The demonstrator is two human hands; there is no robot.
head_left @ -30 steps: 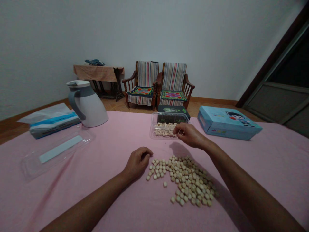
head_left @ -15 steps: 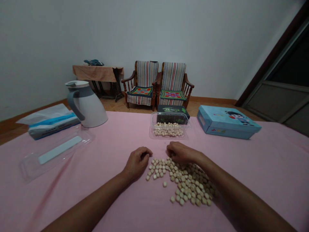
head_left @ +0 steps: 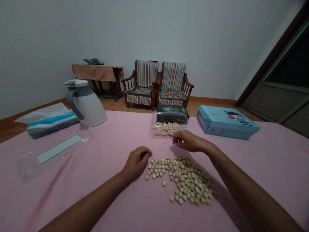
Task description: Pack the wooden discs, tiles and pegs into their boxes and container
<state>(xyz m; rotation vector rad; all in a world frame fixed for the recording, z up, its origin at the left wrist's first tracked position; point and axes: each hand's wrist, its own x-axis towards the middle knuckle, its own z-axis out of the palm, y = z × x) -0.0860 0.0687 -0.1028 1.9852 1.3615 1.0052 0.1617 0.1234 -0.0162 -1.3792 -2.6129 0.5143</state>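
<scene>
A loose heap of small cream-coloured pieces (head_left: 185,180) lies on the pink cloth, in front of me and right of centre. My left hand (head_left: 136,163) rests curled on the cloth, just left of the heap and touching no piece that I can see. My right hand (head_left: 187,142) hangs between the heap and a clear plastic box (head_left: 169,126), fingertips nearly together and close to the box's front edge. Whether those fingers hold a piece is hidden. The box holds a shallow layer of the same pieces (head_left: 166,129).
The pink tablecloth (head_left: 253,167) covers the surface. A dark box (head_left: 172,109) stands behind the clear box, and a blue cardboard box (head_left: 225,122) lies to the right. On the left are a white jug (head_left: 87,104), a packet (head_left: 51,122) and a flat clear tray (head_left: 54,151).
My right hand has moved forward from the heap toward the clear box. My left hand has stayed in place.
</scene>
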